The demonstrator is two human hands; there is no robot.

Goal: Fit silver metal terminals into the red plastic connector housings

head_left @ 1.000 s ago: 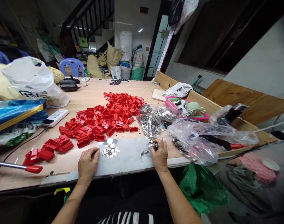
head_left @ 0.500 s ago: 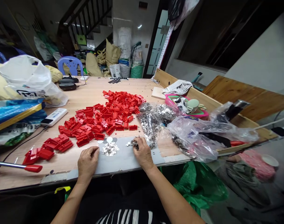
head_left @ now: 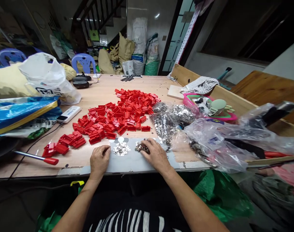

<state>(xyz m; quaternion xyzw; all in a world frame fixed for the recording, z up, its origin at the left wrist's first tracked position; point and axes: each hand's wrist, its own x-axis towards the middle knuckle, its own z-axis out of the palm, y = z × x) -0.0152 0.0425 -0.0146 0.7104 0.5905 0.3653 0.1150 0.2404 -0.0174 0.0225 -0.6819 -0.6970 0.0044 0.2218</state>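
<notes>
My left hand (head_left: pixel 99 160) rests at the left end of a grey mat (head_left: pixel 127 164), its fingers curled in and thumb against them. Whatever is between those fingertips is hidden. Just right of it lies a small heap of flat, shiny silver metal pieces (head_left: pixel 121 149). My right hand (head_left: pixel 156 157) is bent over a darker pile of small metal parts (head_left: pixel 139 147), fingers closed around some of them. Behind both hands spreads a large heap of red plastic housings (head_left: pixel 122 112). Pale round discs (head_left: pixel 121 139) lie at the mat's back edge.
Clear bags of metal parts (head_left: pixel 162 127) and crumpled plastic bags (head_left: pixel 216 138) lie to the right, before a pink basket (head_left: pixel 192 102). At left are a lever with a red grip (head_left: pixel 51 160), a white power strip (head_left: pixel 69 114) and stuffed bags (head_left: pixel 47 77).
The view has shifted, so the table appears farther right. My right hand has settled lower over the dark metal pile. My left hand stays curled beside the silver heap.
</notes>
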